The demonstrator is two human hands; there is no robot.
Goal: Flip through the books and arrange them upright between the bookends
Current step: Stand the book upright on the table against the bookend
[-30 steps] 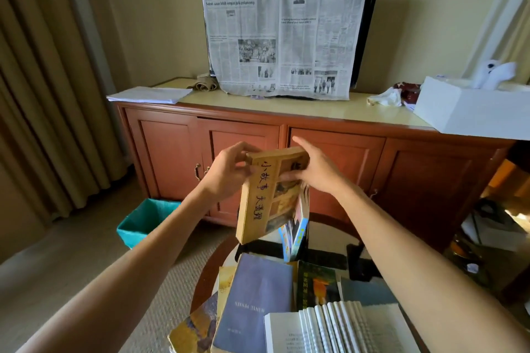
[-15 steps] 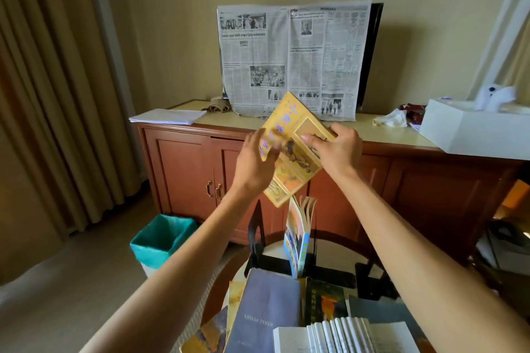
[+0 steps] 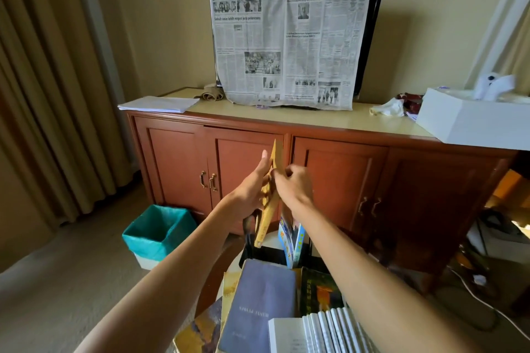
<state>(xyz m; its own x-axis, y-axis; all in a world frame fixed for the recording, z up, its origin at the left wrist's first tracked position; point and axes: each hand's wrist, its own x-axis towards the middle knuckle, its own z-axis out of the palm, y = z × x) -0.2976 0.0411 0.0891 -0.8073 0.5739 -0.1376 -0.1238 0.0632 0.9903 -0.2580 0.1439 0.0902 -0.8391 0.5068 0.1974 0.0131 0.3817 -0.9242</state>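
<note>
**Yellow book held edge-on above the bookends**

We hold the yellow book (image 3: 268, 203) in the air, edge-on to us, both grips grasping it: left hand (image 3: 252, 190) flat against one cover, right hand (image 3: 295, 188) pinching the other. Below it, one colourful book (image 3: 291, 241) stands by the black bookend (image 3: 249, 233); more books (image 3: 261, 304) lie on the counter (image 3: 229, 275).

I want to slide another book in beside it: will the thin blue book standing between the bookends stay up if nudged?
Probably not firmly. The thin blue book looks like a soft paperback, its top pages fanned apart, so it may flex. It stands alone by the black bookend, so a sideways nudge could tip it.
</note>
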